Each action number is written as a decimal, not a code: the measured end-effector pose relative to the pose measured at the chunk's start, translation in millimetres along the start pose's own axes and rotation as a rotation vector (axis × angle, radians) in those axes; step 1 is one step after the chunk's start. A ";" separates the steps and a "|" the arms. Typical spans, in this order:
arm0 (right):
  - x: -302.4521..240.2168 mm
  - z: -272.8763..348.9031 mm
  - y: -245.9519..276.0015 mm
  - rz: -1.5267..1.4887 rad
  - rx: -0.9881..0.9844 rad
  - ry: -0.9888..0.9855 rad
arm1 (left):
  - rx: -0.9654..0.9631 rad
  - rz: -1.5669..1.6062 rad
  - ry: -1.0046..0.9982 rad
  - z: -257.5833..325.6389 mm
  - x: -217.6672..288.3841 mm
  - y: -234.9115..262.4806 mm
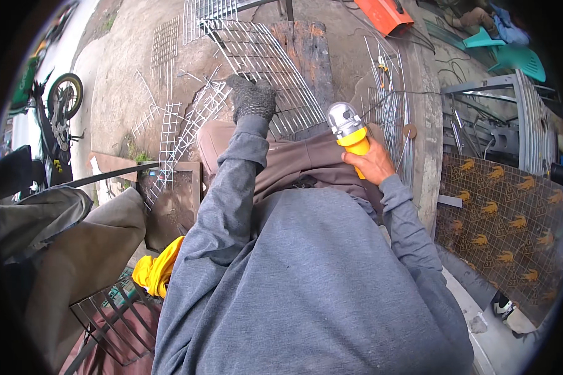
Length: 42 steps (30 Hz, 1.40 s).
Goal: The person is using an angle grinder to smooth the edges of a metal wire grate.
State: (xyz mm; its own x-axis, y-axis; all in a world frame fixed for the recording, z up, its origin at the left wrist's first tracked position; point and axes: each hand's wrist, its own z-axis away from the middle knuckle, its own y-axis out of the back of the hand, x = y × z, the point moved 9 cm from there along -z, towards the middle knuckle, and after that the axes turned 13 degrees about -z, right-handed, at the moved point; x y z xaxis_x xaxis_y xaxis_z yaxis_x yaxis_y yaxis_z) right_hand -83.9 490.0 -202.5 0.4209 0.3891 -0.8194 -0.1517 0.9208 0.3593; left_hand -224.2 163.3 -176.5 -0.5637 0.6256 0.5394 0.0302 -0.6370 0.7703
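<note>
My left hand (253,100), in a dark knit glove, is closed on the near left edge of a wire mesh panel (275,59). The panel leans across a worn wooden board (308,50) in front of my knees. In my bare right hand (376,164) is a yellow and silver angle grinder (355,142), gripped by its body with the head pointing away from me. The grinder is held above my right thigh, apart from the mesh. Its disc cannot be made out. My left fingertips are partly hidden.
Cut mesh strips (169,134) and loose wires lie on the concrete at left. More thin rods (391,112) and a cable lie at right. An orange machine (386,15) stands far right, near a metal frame (481,84) and patterned board (500,219). A motorcycle (59,119) stands left.
</note>
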 end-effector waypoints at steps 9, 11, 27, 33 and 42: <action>-2.1 2.7 -1.1 0.061 -0.016 -0.023 | 0.029 -0.023 -0.027 34.1 43.2 20.8; -6.6 0.3 -3.7 0.077 -0.031 -0.011 | 0.060 0.037 -0.043 21.9 37.4 12.2; -26.8 -28.8 -18.9 0.090 -0.054 -0.069 | -0.047 0.303 0.063 20.8 36.8 -9.6; -38.7 -30.7 -16.0 0.094 -0.026 -0.063 | 0.084 0.138 -0.011 20.5 47.5 -2.2; -62.1 -44.6 -19.0 0.139 -0.001 -0.075 | 0.261 0.205 -0.081 19.8 65.8 -7.5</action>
State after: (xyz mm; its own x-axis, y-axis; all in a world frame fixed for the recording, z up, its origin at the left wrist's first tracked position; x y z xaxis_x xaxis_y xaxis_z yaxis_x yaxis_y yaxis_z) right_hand -147.1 449.6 -178.3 0.4613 0.5100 -0.7260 -0.2145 0.8581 0.4665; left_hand -245.2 218.2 -140.0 -0.4569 0.5365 0.7095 0.3523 -0.6233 0.6981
